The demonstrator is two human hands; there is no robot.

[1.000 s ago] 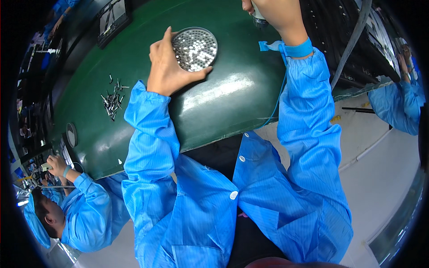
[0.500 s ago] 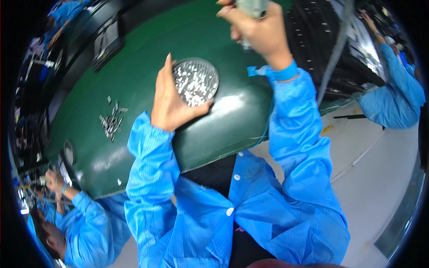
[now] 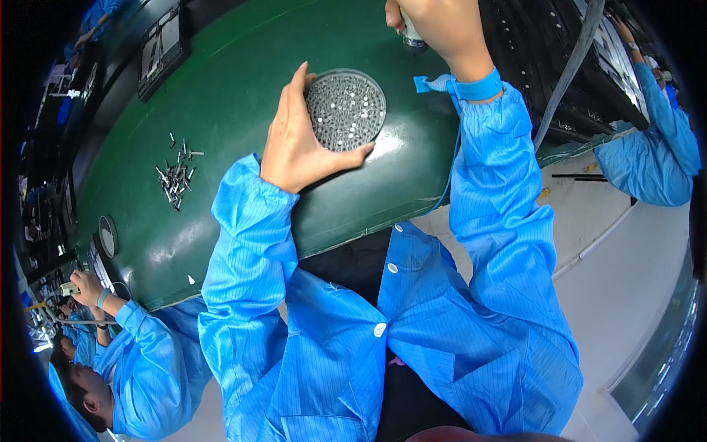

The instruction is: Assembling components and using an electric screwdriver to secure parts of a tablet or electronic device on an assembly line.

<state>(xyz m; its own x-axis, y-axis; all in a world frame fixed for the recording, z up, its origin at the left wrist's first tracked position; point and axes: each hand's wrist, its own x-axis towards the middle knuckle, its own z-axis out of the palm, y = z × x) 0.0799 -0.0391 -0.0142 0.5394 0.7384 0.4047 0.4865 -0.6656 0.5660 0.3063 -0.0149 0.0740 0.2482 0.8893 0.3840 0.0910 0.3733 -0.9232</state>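
Note:
My left hand [image 3: 294, 144] curves round the left side of a shallow round dish [image 3: 384, 112], thumb along its near edge and fingers at its far left. Small round metal pieces [image 3: 342, 110], likely screws, fill the dish, a few of them shining white. At the top edge of the picture my right hand [image 3: 451, 31] grips a pale, thick-bodied tool [image 3: 410, 29] with a dark tip, which looks like an electric screwdriver. The tool's upper part is cut off by the picture's edge. Its tip is to the right of the dish and beyond it, apart from it.
Loose slim metal pieces [image 3: 175, 179] lie scattered on the green tabletop [image 3: 243, 96] at left. A dark flat panel [image 3: 163, 51] lies far left; black panels [image 3: 567, 110] stack at right beside a grey cable [image 3: 574, 66]. A co-worker [image 3: 151, 368] in blue sits at left, near another round dish [image 3: 108, 236].
The whole view has shifted, so the table sits higher in the picture. The dish and my left hand are slightly farther right on the table. Both hands keep their holds.

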